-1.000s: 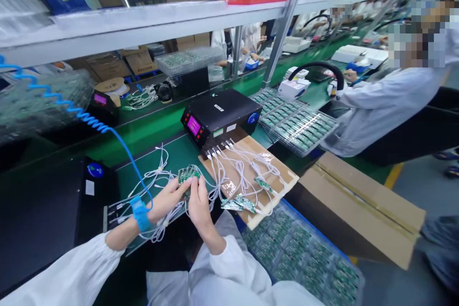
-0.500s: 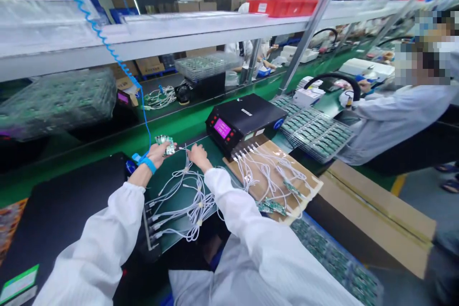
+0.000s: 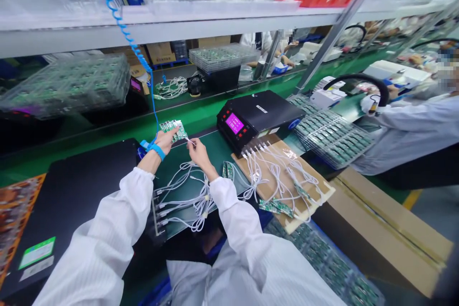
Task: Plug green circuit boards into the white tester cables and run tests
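Note:
My left hand [image 3: 165, 142] grips a green circuit board panel [image 3: 173, 129] by its near edge, thumb on top. A blue wrist strap circles that wrist. My right hand [image 3: 198, 152] pinches the end of a white cable [image 3: 190, 141], whose tip meets the board's right corner; whether it is plugged in I cannot tell. Below my hands, several bundled white cables [image 3: 195, 201] run from the ports of a black box [image 3: 86, 181] at the left. Right of my right forearm lies another green circuit board [image 3: 228, 170].
A black tester with a lit screen [image 3: 260, 114] stands ahead right, its white cables over a cardboard sheet [image 3: 247, 165]. Trays of boards [image 3: 332, 131] sit beyond it. A coiled blue cord [image 3: 125, 33] hangs at left. A co-worker's sleeve [image 3: 412, 122] shows at right.
The right hand has brought the cable end over to the board in my left hand. Another board now shows beside my right forearm. The whole view has shifted.

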Motion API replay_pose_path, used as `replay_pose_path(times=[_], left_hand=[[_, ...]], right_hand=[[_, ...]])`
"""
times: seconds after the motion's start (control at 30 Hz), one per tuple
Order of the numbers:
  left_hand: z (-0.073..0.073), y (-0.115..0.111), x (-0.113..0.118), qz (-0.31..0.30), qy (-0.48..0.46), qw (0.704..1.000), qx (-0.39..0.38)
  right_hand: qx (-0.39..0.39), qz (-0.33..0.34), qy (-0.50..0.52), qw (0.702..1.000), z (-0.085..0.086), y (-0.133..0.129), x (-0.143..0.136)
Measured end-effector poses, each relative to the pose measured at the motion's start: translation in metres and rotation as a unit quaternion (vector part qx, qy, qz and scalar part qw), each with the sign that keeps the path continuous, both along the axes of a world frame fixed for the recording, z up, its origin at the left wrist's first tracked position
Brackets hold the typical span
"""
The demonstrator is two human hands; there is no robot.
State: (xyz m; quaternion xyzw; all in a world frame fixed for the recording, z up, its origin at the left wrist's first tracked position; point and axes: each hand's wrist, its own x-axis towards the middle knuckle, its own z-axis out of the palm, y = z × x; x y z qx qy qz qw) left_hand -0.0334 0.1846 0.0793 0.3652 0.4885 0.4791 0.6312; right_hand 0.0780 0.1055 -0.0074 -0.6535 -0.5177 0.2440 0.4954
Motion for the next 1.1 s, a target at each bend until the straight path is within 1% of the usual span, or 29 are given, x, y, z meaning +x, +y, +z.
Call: replay_pose_path(times=[0.07,0.2,0.27,0.37,0.47,0.57,0.67,0.83,1.1], left_hand=[[0.003,-0.003,0.002,-0.008,0.01,1.0,-0.004],[0.009,-0.009,0.006,-0.009,0.014,1.0,0.004],[0.01,-0.01,0.007,0.01,0.003,1.0,0.023],[0.011,-0.012,0.011,0.055,-0.015,0.997,0.043],[0.013,-0.015,0.014,0.069,-0.018,0.997,0.031],[0.014,-0.018,0.016,0.063,-0.02,0.998,0.024],[0.016,-0.019,0.016,0.056,-0.031,0.998,0.02],[0.015,-0.018,0.015,0.065,-0.039,0.997,0.016],[0.015,-0.022,0.015,0.024,-0.035,0.999,0.009]], right_hand=[[0.059,0.013,0.052,0.997,-0.001,-0.008,-0.002],[0.102,0.013,0.079,0.992,0.001,-0.018,-0.004],[0.111,-0.001,0.09,0.99,0.003,-0.021,-0.006],[0.122,-0.017,0.102,0.987,0.005,-0.022,-0.009],[0.128,-0.025,0.093,0.987,0.007,-0.022,-0.011],[0.129,-0.028,0.082,0.988,0.01,-0.021,-0.013],[0.132,-0.023,0.091,0.987,0.013,-0.022,-0.014],[0.105,-0.031,0.117,0.987,0.014,-0.023,-0.015],[0.092,-0.016,0.114,0.989,0.016,-0.021,-0.016]])
